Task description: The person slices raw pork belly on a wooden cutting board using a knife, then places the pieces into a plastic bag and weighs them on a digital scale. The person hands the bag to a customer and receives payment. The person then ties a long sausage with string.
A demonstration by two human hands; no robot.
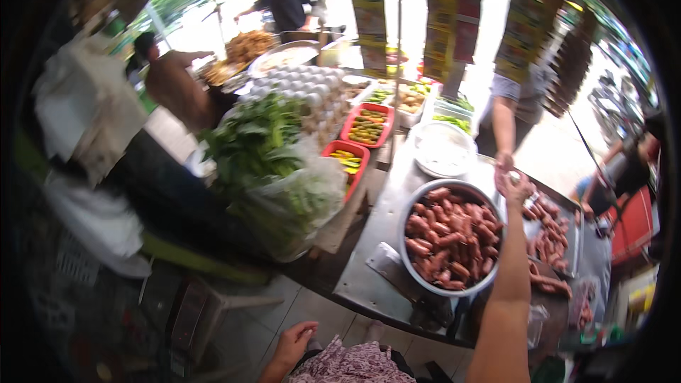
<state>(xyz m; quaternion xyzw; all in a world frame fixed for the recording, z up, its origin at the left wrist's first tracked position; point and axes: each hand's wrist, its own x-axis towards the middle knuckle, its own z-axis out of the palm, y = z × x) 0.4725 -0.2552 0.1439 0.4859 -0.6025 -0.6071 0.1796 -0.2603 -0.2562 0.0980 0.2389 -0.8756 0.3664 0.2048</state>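
Note:
My right arm stretches over the counter, and my right hand (518, 190) meets the hand (502, 168) of a person on the far side. A small pale thing (514, 176) shows between the two hands; blur hides what it is and who grips it. Below my forearm stands a round metal basin (407, 255) full of reddish sausages (452, 236). Low in front of me, beside my patterned clothing (354, 364), my left hand (296, 339) hangs with its fingers loosely curled and no object visible in it.
A cleaver (391, 266) lies against the basin on the metal counter (367, 276). Beyond are a white bowl (444, 146) and a sausage tray (576, 239). Leafy greens (255, 143), stacked eggs (298, 82) and red tubs (391, 130) stand left. Sachet strips (440, 26) hang overhead.

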